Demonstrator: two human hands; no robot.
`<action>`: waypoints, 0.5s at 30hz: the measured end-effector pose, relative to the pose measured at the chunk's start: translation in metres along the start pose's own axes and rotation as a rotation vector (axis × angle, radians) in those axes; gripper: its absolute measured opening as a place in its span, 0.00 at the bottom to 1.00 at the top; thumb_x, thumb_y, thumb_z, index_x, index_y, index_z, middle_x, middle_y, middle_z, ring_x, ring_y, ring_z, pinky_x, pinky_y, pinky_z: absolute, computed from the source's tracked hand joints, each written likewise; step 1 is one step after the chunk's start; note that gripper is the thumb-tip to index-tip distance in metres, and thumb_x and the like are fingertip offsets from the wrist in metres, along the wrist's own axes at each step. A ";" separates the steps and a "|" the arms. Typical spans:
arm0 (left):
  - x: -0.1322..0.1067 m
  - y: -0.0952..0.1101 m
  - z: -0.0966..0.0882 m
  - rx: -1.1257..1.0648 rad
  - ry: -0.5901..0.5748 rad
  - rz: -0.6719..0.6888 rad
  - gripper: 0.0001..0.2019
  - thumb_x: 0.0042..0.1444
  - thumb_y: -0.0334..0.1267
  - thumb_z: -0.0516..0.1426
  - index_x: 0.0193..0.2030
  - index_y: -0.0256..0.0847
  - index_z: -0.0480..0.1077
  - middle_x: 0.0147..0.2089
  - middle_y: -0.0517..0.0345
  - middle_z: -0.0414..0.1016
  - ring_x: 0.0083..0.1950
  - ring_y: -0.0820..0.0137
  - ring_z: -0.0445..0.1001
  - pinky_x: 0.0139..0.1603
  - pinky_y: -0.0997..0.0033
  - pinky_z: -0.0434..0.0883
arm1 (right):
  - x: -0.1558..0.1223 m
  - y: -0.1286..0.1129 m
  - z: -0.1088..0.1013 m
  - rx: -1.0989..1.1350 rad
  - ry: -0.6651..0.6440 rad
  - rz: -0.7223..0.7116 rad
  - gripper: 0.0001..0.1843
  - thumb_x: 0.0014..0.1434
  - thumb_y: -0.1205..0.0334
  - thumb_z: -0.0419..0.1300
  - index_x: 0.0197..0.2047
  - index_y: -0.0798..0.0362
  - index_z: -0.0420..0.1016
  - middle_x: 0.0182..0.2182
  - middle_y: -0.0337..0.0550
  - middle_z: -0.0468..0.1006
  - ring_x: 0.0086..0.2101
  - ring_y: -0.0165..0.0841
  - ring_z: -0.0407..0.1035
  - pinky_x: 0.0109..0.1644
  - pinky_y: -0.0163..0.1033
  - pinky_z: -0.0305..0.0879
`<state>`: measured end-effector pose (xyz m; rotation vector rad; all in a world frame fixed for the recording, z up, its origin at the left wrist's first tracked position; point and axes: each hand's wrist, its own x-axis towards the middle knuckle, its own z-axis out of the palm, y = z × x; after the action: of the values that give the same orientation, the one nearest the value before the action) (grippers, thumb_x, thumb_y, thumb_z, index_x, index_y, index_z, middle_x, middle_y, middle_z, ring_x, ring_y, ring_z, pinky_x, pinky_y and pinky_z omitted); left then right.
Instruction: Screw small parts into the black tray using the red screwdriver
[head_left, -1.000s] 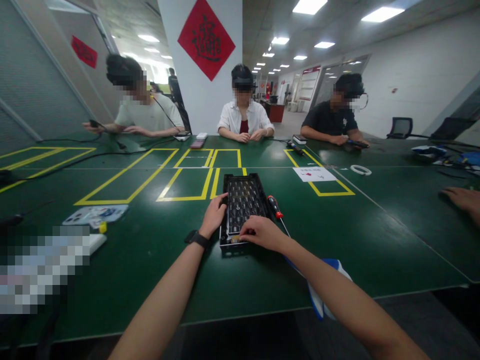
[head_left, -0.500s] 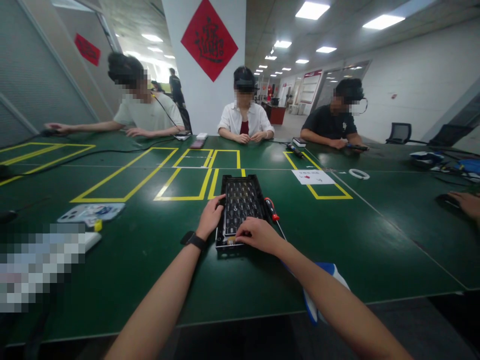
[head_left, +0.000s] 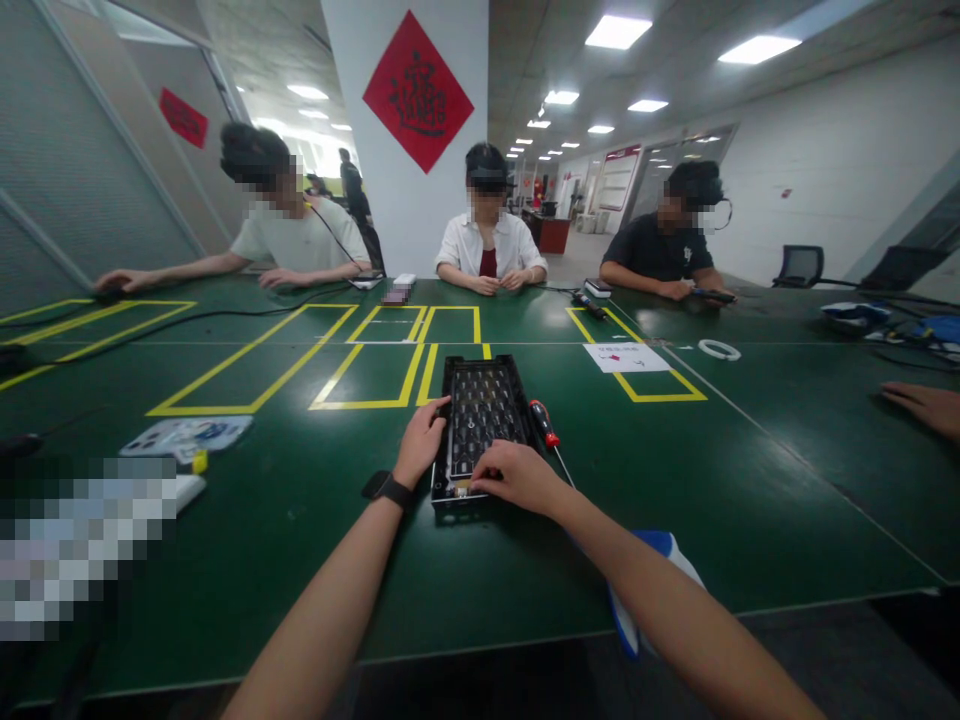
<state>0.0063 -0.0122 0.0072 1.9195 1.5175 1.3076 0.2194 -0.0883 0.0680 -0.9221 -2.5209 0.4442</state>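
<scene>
Green table point(head_left: 300, 520) carries a black keyboard case point(head_left: 484, 410) at its centre. Left hand point(head_left: 421, 440) clasps its left rim; right hand point(head_left: 517, 477) bunches fingertips at its near end, contents hidden. Red-handled screwdriver point(head_left: 541, 422) lies just beside.

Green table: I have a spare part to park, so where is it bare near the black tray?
Bare: the stretch right of the screwdriver, short of the paper sheet; left of the left hand, up to the grey card. Crowded: the black tray, with the right hand on it.
</scene>
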 end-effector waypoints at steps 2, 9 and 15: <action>-0.001 0.000 0.000 0.001 0.002 0.003 0.21 0.55 0.33 0.47 0.55 0.42 0.66 0.55 0.54 0.69 0.57 0.65 0.65 0.61 0.58 0.59 | 0.000 0.000 -0.001 0.006 -0.004 -0.001 0.11 0.58 0.56 0.58 0.36 0.53 0.77 0.33 0.43 0.76 0.37 0.30 0.67 0.41 0.35 0.60; -0.002 0.000 0.000 0.009 0.021 -0.001 0.19 0.56 0.34 0.47 0.52 0.43 0.68 0.54 0.54 0.69 0.56 0.65 0.65 0.61 0.59 0.59 | 0.000 -0.001 -0.003 0.018 0.000 -0.007 0.11 0.57 0.56 0.58 0.36 0.54 0.76 0.34 0.43 0.77 0.39 0.31 0.67 0.43 0.35 0.60; -0.002 0.000 -0.001 0.029 0.012 -0.012 0.16 0.56 0.35 0.47 0.47 0.42 0.72 0.49 0.54 0.71 0.53 0.65 0.67 0.60 0.59 0.61 | 0.000 -0.001 -0.002 0.002 -0.004 0.009 0.10 0.57 0.56 0.58 0.36 0.54 0.76 0.33 0.43 0.77 0.37 0.30 0.67 0.41 0.35 0.60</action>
<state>0.0055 -0.0144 0.0071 1.9203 1.5601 1.3008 0.2195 -0.0888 0.0703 -0.9332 -2.5202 0.4520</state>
